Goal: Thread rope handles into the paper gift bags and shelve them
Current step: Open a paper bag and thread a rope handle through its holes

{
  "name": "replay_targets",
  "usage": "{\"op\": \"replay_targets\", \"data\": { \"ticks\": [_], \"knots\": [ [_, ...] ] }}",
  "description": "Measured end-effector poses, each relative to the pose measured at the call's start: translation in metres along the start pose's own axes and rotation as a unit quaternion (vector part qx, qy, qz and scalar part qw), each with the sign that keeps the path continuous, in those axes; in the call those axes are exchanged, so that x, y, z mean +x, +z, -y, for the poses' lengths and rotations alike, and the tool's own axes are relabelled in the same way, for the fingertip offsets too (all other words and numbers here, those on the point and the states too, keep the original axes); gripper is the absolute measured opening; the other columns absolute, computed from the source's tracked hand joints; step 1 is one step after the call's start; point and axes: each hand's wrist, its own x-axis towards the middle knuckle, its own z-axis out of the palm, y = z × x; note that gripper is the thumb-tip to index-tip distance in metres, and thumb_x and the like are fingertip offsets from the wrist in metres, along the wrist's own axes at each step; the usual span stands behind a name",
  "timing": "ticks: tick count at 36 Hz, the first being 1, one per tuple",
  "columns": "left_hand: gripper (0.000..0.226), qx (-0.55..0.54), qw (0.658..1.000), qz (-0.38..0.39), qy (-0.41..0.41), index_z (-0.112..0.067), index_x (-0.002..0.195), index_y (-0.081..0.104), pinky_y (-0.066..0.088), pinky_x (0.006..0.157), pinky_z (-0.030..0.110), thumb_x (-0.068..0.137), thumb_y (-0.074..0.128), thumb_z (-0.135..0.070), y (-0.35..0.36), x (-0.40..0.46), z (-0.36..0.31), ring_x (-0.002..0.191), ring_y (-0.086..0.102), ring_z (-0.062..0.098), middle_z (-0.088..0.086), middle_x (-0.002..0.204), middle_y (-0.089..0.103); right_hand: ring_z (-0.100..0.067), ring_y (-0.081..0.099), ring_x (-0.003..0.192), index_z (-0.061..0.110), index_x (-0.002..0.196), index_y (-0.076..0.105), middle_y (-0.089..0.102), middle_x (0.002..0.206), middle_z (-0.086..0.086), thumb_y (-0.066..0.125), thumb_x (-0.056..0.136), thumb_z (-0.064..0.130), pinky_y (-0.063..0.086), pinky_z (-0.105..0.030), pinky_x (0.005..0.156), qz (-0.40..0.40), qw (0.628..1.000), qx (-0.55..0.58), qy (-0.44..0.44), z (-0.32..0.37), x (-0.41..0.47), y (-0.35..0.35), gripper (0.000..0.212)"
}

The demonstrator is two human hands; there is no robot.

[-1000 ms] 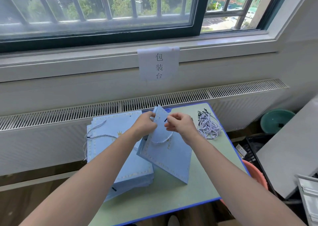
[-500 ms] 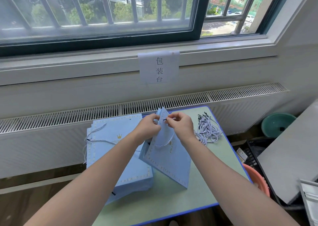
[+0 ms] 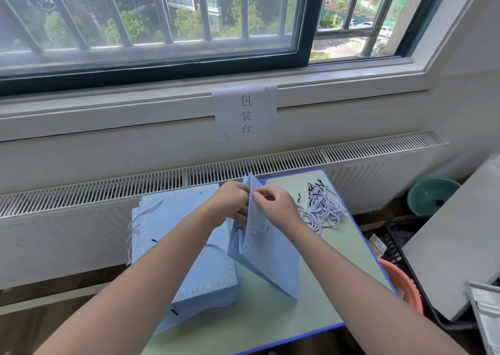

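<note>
A light blue paper gift bag [image 3: 270, 257] stands tilted on the green table [image 3: 270, 316], its top edge raised towards the window. My left hand [image 3: 230, 203] grips the bag's upper left side. My right hand [image 3: 276, 206] pinches the top edge from the right, where a thin white rope handle [image 3: 263, 229] hangs in a loop down the bag's front. A pile of flat blue bags [image 3: 189, 246] with rope handles lies to the left. Loose blue-and-white rope handles [image 3: 322, 208] with black tips lie in a heap at the right.
A white radiator grille [image 3: 135, 187] runs behind the table under the window. A paper sign [image 3: 244, 111] hangs from the sill. Right of the table are an orange basin [image 3: 403, 284], a teal bowl [image 3: 430, 195], a black crate [image 3: 395, 243] and a grey tabletop [image 3: 454, 246].
The bag's top has been lifted and turned more edge-on to me. Both hands have closed together at its top edge, and the rope loop on the front has shortened.
</note>
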Motion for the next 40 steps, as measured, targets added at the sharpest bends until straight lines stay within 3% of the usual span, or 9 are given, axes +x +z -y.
{"op": "replay_targets", "data": {
  "ticks": [6,11,16,21,25,28,31,34,40],
  "knots": [
    [0.052,-0.025,1.000,0.003,-0.015,-0.004,0.137,0.049,0.062,0.068,0.037,0.090,0.038,0.014,0.005,0.004,-0.011,0.065,0.069,0.026,0.019,0.076,0.069,-0.007,0.053,0.108,0.012,0.124,0.055,0.054,0.121,-0.001,0.072,0.085,0.022,0.039,-0.016,0.088,0.042,0.999,-0.014,-0.013,0.007,-0.006,-0.019,0.043],
    [0.039,0.113,0.992,-0.040,0.039,-0.009,0.126,0.060,0.062,0.064,0.034,0.093,0.042,0.003,0.022,0.013,-0.019,0.064,0.071,0.025,0.019,0.080,0.071,-0.010,0.058,0.101,0.011,0.121,0.059,0.059,0.117,-0.002,0.067,0.085,0.013,0.047,-0.022,0.087,0.014,1.000,-0.007,-0.006,0.012,-0.007,-0.035,0.037],
    [0.024,0.357,0.923,-0.092,0.107,-0.005,0.099,0.067,0.060,0.064,0.044,0.097,0.043,-0.008,0.031,0.024,-0.020,0.071,0.071,0.030,0.016,0.086,0.070,-0.012,0.060,0.102,0.008,0.122,0.060,0.061,0.118,-0.003,0.063,0.086,0.010,0.049,-0.025,0.091,-0.004,1.000,-0.020,-0.018,0.015,-0.010,-0.047,0.037],
    [0.016,0.478,0.867,-0.087,0.110,-0.006,0.086,0.059,0.047,0.053,0.032,0.090,0.044,-0.006,0.034,0.027,-0.025,0.066,0.057,0.027,0.010,0.080,0.060,-0.005,0.061,0.086,0.016,0.117,0.062,0.063,0.116,0.004,0.059,0.087,0.011,0.043,-0.006,0.065,-0.035,0.999,-0.028,-0.011,0.014,-0.011,-0.064,0.031],
    [0.029,0.556,0.825,-0.049,0.085,-0.012,0.060,0.036,0.023,0.045,0.025,0.085,0.047,-0.004,0.032,0.021,-0.021,0.050,0.031,0.018,0.003,0.059,0.035,-0.006,0.062,0.092,0.017,0.111,0.065,0.065,0.118,0.003,0.057,0.086,0.013,0.046,-0.018,0.072,-0.060,0.998,-0.032,0.014,0.015,-0.010,-0.076,0.027],
    [0.031,0.560,0.822,-0.031,0.104,-0.010,0.057,0.036,0.027,0.045,0.028,0.084,0.047,-0.001,0.028,0.027,-0.019,0.053,0.036,0.022,0.006,0.060,0.037,-0.009,0.063,0.096,0.015,0.113,0.066,0.066,0.117,0.001,0.057,0.085,0.013,0.046,-0.022,0.079,-0.069,0.997,-0.028,0.022,0.018,-0.009,-0.081,0.030],
    [0.020,0.553,0.814,-0.022,0.176,-0.004,0.086,0.063,0.052,0.075,0.041,0.086,0.045,0.005,0.026,0.025,-0.027,0.093,0.061,0.029,0.011,0.103,0.058,-0.009,0.062,0.095,0.015,0.116,0.067,0.066,0.111,0.004,0.056,0.086,0.010,0.045,-0.022,0.080,-0.064,0.997,-0.046,0.017,0.025,-0.007,-0.085,0.033],
    [0.062,0.539,0.800,-0.005,0.264,-0.012,0.140,0.048,0.045,0.098,0.036,0.084,0.042,0.013,0.022,0.017,-0.034,0.123,0.051,0.024,0.002,0.143,0.043,-0.011,0.065,0.098,0.016,0.113,0.070,0.070,0.106,0.006,0.053,0.084,0.006,0.051,-0.027,0.084,-0.047,0.996,-0.072,0.000,0.033,-0.002,-0.088,0.035],
    [0.046,0.554,0.731,0.001,0.398,-0.011,0.118,0.068,0.032,0.109,0.025,0.085,0.045,0.012,0.004,0.016,-0.032,0.132,0.046,0.022,0.003,0.129,0.061,-0.024,0.066,0.090,0.021,0.099,0.077,0.075,0.088,0.002,0.048,0.082,0.000,0.055,-0.037,0.081,-0.017,0.989,-0.136,-0.056,0.049,0.008,-0.101,0.039]
  ]
}}
